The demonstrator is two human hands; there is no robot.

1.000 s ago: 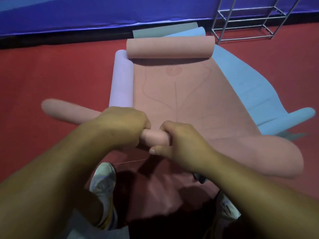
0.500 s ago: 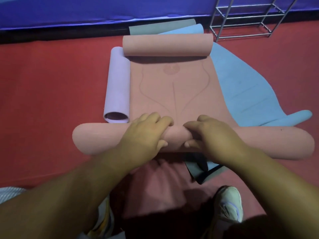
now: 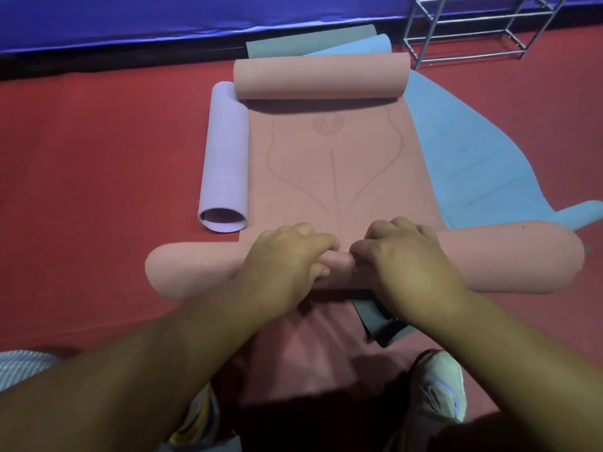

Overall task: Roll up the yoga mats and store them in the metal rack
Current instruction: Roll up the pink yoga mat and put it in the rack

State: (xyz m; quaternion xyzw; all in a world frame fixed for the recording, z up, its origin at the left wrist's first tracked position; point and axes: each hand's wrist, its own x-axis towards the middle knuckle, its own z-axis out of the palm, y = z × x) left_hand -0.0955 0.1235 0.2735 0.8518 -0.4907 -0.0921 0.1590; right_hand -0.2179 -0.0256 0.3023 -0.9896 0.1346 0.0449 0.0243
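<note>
Both arms reach forward and down from the bottom of the view. The left hand (image 3: 288,256) and the right hand (image 3: 403,259) lie side by side on the middle of the near roll of the pink yoga mat (image 3: 332,177). The fingers of each hand are curled over the top of this roll and the thumbs come under it, so both hands are clamped on it. The roll lies across the mat on the red floor (image 3: 98,158), and its two ends stick out wider than the flat part. The far end of the pink mat is also curled into a roll.

A lilac rolled mat (image 3: 225,154) lies just beside the left edge of the pink mat, with its open end toward the person. A blue mat (image 3: 473,151) is spread under the right edge, and a grey-green mat (image 3: 310,39) shows behind the far roll. The metal rack (image 3: 479,27) stands at the far right of the floor, near the blue wall. Bare floor is on the left side. A white shoe (image 3: 440,386) stands on the near part of the pink mat.
</note>
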